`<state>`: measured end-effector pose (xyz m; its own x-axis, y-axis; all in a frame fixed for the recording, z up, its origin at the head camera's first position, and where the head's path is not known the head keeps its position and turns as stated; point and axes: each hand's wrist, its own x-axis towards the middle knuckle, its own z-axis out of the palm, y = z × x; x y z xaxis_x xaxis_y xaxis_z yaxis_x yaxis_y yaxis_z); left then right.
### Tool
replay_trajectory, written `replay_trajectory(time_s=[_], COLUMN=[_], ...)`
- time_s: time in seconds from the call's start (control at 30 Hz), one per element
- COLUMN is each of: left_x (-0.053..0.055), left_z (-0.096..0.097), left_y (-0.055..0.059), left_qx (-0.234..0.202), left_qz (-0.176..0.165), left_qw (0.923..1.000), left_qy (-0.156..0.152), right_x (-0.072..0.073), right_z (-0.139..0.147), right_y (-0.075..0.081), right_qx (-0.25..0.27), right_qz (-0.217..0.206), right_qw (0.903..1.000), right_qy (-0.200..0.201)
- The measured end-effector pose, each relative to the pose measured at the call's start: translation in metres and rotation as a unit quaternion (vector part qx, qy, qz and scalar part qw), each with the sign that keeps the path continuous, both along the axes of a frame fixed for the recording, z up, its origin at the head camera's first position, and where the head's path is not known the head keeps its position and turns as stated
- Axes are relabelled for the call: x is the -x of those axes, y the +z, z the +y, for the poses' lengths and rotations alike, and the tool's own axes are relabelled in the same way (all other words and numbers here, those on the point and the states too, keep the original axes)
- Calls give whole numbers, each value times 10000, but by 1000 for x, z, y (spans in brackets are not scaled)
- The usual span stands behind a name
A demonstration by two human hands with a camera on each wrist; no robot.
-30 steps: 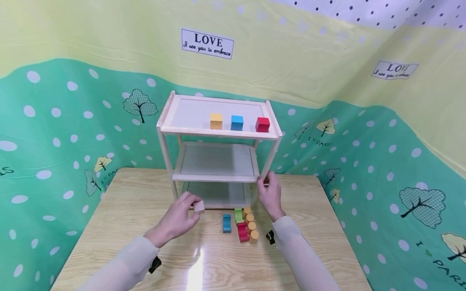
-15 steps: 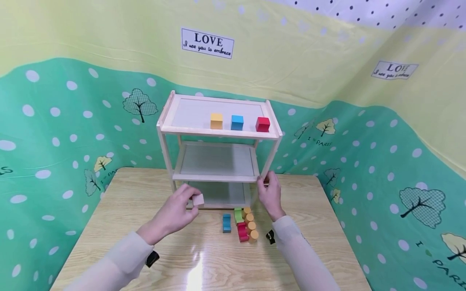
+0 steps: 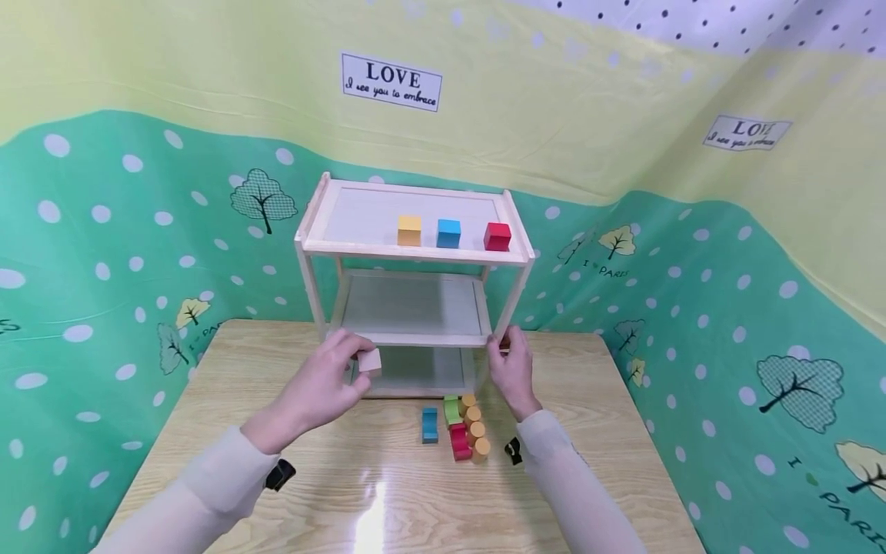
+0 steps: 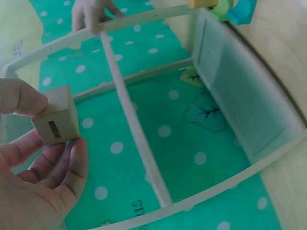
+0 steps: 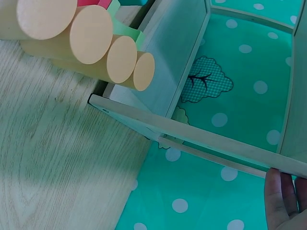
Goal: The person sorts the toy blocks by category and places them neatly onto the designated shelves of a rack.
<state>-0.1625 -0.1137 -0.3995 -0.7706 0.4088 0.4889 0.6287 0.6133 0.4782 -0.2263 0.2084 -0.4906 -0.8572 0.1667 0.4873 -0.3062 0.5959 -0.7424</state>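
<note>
My left hand [image 3: 314, 388] pinches a plain wooden cube [image 3: 370, 362] between thumb and fingers, in front of the lower part of a three-tier shelf rack [image 3: 360, 214]. A dark slot-shaped mark shows on one face of that cube [image 4: 56, 117] in the left wrist view. On the other side, my right hand [image 3: 513, 373] grips the rack's right front post where the middle shelf meets it. Fingers [image 5: 274, 196] curl at that post in the right wrist view. Along the front of the top shelf sit a yellow cube [image 3: 409, 231], a blue cube [image 3: 448, 233] and a red cube [image 3: 497, 237].
On the wooden table [image 3: 291, 508], before the rack, lie a blue arch block [image 3: 430, 425], a green arch block [image 3: 452, 411] and a red arch block [image 3: 460, 442]. Several orange cylinders [image 3: 477, 432] stand beside them. A patterned cloth [image 3: 138, 231] hangs behind and around.
My left hand has risen with the wooden cube, from near the bottom shelf's front edge to just below the middle shelf's edge. My right hand stays at the post.
</note>
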Motion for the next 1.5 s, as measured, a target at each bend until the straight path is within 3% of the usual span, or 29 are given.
replay_trajectory(time_s=[0.2, 0.4, 0.8, 1.27, 1.5], left_x=[3, 5, 12, 18, 31], left_z=[-4, -12, -19, -23, -23], left_y=[15, 32, 64, 120, 145], left_qx=[-3, -104, -133, -4, -11], left_qz=[15, 60, 560, 829, 1015], left_qw=[10000, 9999, 9983, 9963, 9933], left_qy=[-4, 8, -75, -245, -559], right_x=[2, 2, 0, 0, 0], right_z=[1, 0, -2, -1, -1], right_y=[-2, -1, 1, 1, 1], right_qx=[-38, -44, 100, 92, 25], right_qz=[203, 48, -106, -156, 0], right_qw=[9998, 10000, 9999, 9998, 10000], right_qy=[11, 59, 10, 2, -12])
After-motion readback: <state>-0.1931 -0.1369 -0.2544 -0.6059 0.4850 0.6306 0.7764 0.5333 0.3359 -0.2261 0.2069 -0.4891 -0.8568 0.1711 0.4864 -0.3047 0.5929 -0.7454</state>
